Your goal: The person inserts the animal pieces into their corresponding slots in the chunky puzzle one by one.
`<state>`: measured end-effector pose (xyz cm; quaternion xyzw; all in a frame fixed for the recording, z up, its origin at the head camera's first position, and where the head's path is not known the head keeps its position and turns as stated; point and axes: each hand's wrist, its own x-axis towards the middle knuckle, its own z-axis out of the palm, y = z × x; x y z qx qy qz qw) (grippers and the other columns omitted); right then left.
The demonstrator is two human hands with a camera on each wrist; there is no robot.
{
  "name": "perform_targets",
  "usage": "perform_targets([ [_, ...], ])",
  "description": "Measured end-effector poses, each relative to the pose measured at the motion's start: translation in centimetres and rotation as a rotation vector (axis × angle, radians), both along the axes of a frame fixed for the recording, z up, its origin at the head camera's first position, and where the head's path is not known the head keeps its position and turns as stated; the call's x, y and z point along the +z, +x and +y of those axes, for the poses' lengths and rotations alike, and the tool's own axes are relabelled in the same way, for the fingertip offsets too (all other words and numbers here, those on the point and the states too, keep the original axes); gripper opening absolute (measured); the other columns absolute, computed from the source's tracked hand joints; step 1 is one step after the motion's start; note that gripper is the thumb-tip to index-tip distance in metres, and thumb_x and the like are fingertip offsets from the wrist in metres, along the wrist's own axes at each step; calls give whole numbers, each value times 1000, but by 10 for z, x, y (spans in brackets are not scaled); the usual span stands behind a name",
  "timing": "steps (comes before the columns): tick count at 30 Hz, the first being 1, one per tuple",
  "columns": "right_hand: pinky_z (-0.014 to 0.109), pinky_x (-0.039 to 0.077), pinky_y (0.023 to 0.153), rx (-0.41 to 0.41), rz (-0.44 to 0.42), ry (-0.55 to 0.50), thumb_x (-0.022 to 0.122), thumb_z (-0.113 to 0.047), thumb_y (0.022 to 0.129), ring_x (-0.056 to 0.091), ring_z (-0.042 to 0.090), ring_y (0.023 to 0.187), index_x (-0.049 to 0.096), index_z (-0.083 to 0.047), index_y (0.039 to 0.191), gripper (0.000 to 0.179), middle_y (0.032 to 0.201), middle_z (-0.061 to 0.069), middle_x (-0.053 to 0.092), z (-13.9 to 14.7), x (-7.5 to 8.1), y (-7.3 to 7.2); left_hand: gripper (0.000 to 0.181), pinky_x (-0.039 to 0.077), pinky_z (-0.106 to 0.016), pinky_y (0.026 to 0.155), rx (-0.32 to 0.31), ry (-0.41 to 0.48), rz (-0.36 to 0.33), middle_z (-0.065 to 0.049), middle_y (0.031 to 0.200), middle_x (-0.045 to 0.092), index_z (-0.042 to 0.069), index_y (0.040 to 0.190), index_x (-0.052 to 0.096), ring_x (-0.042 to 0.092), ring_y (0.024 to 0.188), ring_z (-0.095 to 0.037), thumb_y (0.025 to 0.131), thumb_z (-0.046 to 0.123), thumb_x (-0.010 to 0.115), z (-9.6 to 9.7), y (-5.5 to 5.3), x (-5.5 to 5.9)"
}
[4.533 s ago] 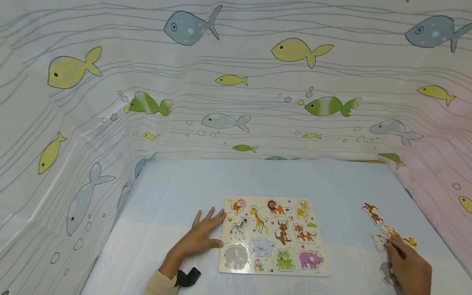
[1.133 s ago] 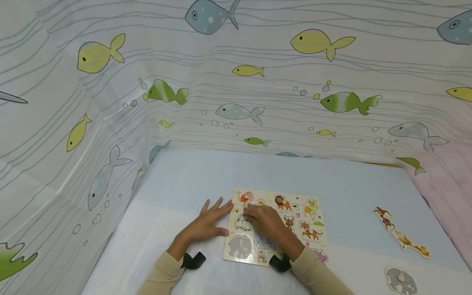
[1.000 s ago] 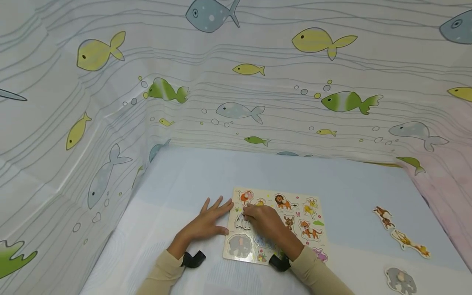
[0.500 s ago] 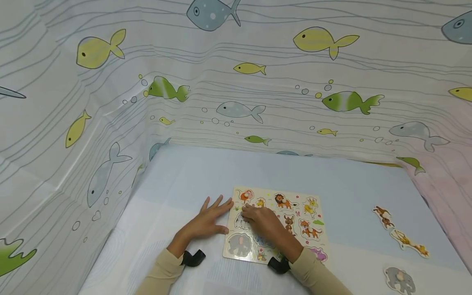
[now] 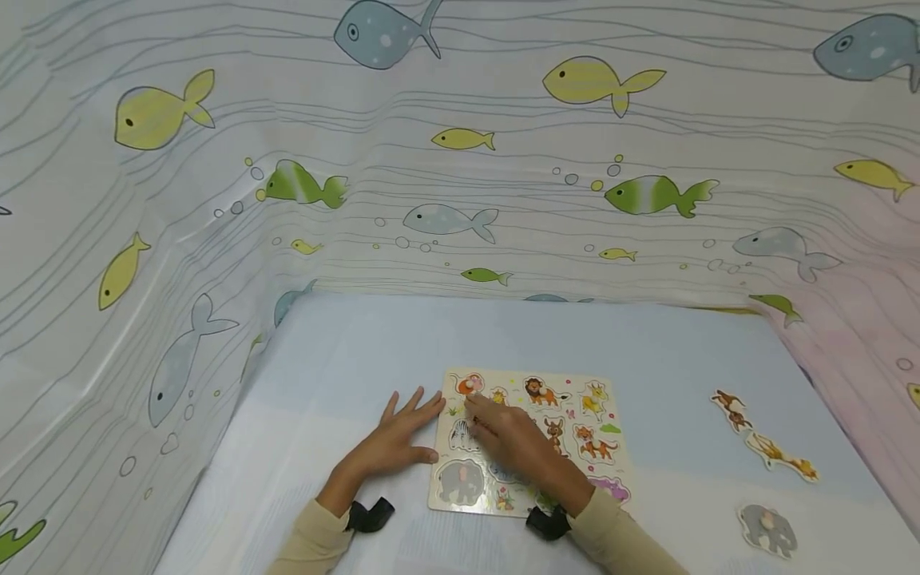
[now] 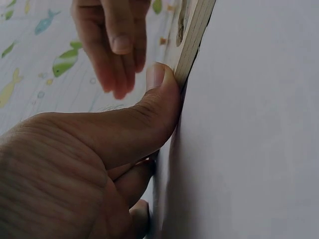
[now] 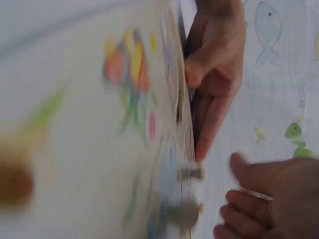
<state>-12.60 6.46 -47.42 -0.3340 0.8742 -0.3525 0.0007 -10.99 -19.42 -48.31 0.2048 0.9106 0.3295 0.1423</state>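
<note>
A wooden animal puzzle board (image 5: 618, 415) lies flat on the table. My left hand (image 5: 395, 439) is spread at its left edge, thumb and fingertips touching the side; the left wrist view shows the thumb (image 6: 162, 99) against the wooden edge. My right hand (image 5: 513, 443) hovers over the board's left half with fingers extended. Nothing sits between its thumb and fingers (image 7: 244, 219) in the right wrist view. Just beside those fingers, the zebra piece (image 5: 458, 435) lies in its place, partly covered. Below it shows the board's elephant picture (image 5: 461, 483), without a knob. The right hand hides the board's middle.
Three loose pieces lie at the table's right: a brown animal (image 5: 732, 410), a giraffe (image 5: 782, 457) and an elephant (image 5: 767, 529). On the board are a lion (image 5: 541, 391), a tiger (image 5: 595, 443) and others. A fish-patterned curtain (image 5: 460, 184) encloses the table's back and sides.
My right hand took the zebra piece from the loose ones at right and brought it onto the board. Its fingers have since let go and straightened. The left hand keeps its place.
</note>
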Motion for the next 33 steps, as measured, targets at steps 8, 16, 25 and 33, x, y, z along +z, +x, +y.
perform_targets([
  [8, 41, 60, 91, -97, 23, -102, 74, -10, 89, 67, 27, 118, 66, -5, 131, 42, 130, 10, 68, 43, 24, 1, 91, -13, -61, 122, 12, -3, -15, -6, 164, 29, 11, 156, 35, 10, 156, -37, 79, 33, 80, -1, 1, 0],
  [16, 46, 62, 81, -271, 92, -41, 78, -4, 83, 72, 31, 106, 70, -9, 127, 44, 120, 12, 73, 121, 37, 12, 91, -13, -60, 123, -1, -3, -17, -4, 164, 28, 13, 156, 34, 10, 156, -35, 80, 36, 79, 0, 0, -4],
  [25, 30, 61, 80, -510, 60, 119, 77, -21, 87, 63, -7, 110, 73, -16, 123, 37, 119, 9, 74, 221, 44, 41, 92, -13, -60, 122, -9, -9, -2, -5, 163, 29, 12, 156, 35, 11, 156, -36, 79, 36, 79, 2, -2, -4],
  [33, 15, 54, 68, -660, -173, 187, 72, -39, 91, 31, -36, 96, 69, -21, 130, 43, 125, -10, 63, 298, 41, 65, 91, -12, -62, 122, 8, 8, 3, -7, 163, 30, 10, 155, 36, 12, 155, -38, 79, 36, 80, 0, 1, -2],
])
